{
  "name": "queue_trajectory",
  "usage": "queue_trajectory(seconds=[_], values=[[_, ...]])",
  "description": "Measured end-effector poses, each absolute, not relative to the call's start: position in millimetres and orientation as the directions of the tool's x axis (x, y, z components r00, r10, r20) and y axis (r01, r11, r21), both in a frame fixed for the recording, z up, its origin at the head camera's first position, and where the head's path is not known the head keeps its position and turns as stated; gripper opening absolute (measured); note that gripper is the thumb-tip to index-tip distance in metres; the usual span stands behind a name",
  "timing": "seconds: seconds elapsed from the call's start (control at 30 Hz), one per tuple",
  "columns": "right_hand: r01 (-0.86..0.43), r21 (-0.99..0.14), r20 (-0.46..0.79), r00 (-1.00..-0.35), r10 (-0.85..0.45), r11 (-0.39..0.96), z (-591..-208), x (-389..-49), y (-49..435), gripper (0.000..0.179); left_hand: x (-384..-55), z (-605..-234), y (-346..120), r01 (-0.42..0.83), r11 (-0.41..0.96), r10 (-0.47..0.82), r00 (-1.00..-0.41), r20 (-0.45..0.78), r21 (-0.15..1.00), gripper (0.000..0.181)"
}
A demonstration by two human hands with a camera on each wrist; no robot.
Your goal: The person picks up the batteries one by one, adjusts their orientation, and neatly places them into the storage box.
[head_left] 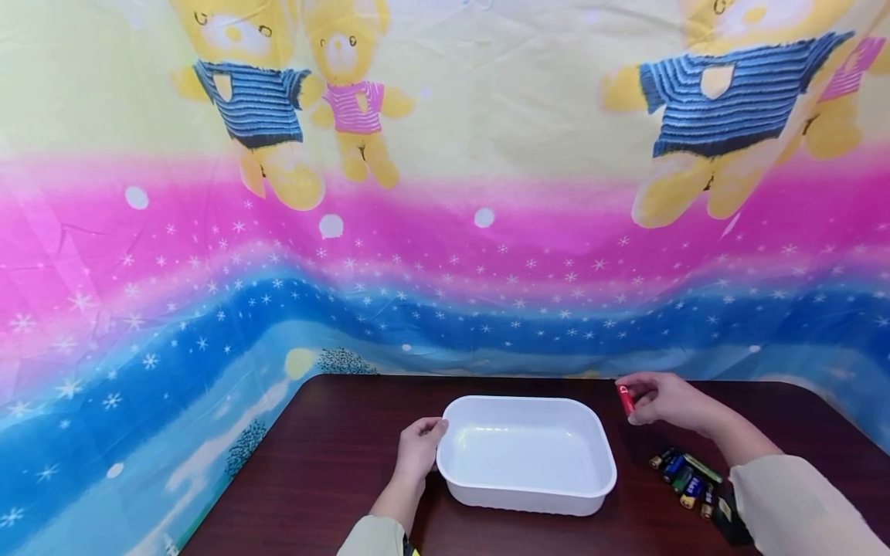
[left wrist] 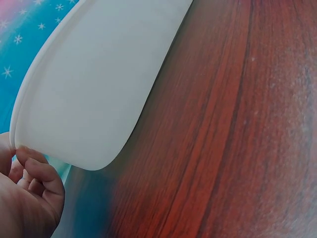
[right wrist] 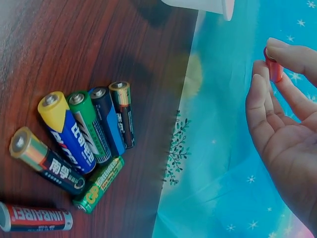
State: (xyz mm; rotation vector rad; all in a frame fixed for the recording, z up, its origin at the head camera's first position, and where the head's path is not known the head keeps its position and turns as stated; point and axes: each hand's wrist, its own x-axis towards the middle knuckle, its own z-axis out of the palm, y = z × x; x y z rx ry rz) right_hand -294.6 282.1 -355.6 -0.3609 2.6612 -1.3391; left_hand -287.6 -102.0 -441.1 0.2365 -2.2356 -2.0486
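Note:
My left hand [head_left: 417, 452] grips the left rim of a white plastic basin [head_left: 528, 455], thumb and fingers at its edge; the left wrist view shows the same hold [left wrist: 37, 191] from below. Off to the right, my right hand [head_left: 670, 401] pinches a small red battery [head_left: 626, 400] between thumb and fingers, raised above the table. In the right wrist view one end of this red battery [right wrist: 274, 68] shows by the thumb. Below that hand lie several loose batteries, among them a blue one with a yellow end [right wrist: 74, 139] and a green GP one [right wrist: 101, 183].
A dark wooden table [head_left: 334, 455] carries everything. More batteries lie in the group, including a black and gold one [right wrist: 47, 161] and a red and black one [right wrist: 37, 218]. A patterned cloth [head_left: 417, 255] with bears and snowflakes hangs behind the table.

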Motion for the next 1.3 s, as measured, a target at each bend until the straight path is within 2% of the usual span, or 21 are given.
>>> queue_trajectory(seconds=[1.3], values=[[-0.134, -0.825, -0.026, -0.961, -0.274, 0.549, -359.5, -296.9, 260.3, 0.070, -290.9, -445.0, -101.1, -0.033, 0.068, -0.195, -0.981, -0.019, 0.997, 0.025]])
